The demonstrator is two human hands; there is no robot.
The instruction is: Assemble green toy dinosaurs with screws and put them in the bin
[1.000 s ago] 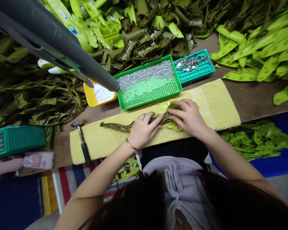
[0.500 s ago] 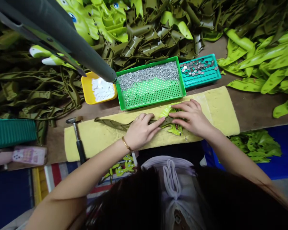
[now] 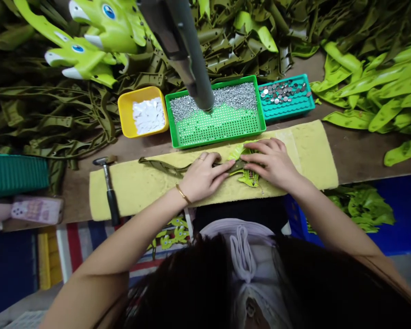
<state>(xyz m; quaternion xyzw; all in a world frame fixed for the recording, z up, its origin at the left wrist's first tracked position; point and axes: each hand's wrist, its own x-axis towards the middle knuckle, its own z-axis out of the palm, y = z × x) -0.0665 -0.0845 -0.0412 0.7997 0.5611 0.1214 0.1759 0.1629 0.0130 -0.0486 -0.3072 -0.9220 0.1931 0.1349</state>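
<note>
Green rivet tray (image 3: 219,140) beyond left hand (image 3: 203,176)

This is a small-parts assembly workshop: olive and lime plastic cutouts (image 3: 226,27) lie heaped across the bench (image 3: 356,155) from nine o'clock round to three. A green tray of metal pins (image 3: 219,139) and a teal tray of metal discs (image 3: 287,114) sit at twelve, and a hammer (image 3: 108,187) lies at nine across a yellow foam pad (image 3: 315,151).

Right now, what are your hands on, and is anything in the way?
Left hand, right hand pressing olive-green strip on yellow foam pad. Dark pole over green tray, apart from hands.
</note>
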